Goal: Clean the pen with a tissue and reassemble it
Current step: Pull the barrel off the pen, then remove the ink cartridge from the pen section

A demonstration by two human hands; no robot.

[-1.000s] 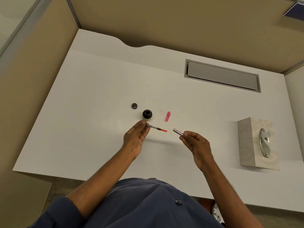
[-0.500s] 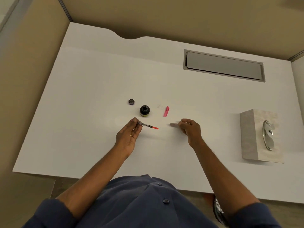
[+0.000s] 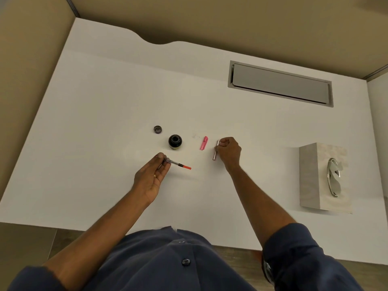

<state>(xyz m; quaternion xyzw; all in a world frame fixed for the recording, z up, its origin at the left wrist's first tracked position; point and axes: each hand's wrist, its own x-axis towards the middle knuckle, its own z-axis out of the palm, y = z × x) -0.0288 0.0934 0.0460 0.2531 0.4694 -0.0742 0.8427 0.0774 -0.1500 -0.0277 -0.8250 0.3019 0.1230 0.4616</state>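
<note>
My left hand (image 3: 152, 176) pinches the clear end of the pen's inner part (image 3: 178, 164), whose red tip points right just above the white desk (image 3: 100, 127). My right hand (image 3: 230, 152) is closed around a slim silver pen barrel (image 3: 216, 151), held nearly upright against the desk surface. A pink pen piece (image 3: 204, 143) lies on the desk just left of the barrel. A tissue box (image 3: 324, 177) with a metal holder and a tissue poking out stands at the right.
A black ink bottle (image 3: 175, 141) stands open behind my left hand, its small dark cap (image 3: 157, 129) lying further back left. A grey cable flap (image 3: 280, 85) is set into the desk at the back right. Beige partition walls surround the desk.
My right hand has carried the silver barrel away from me and turned it from pointing left to nearly upright beside the pink piece. My left hand has barely shifted with the inner part.
</note>
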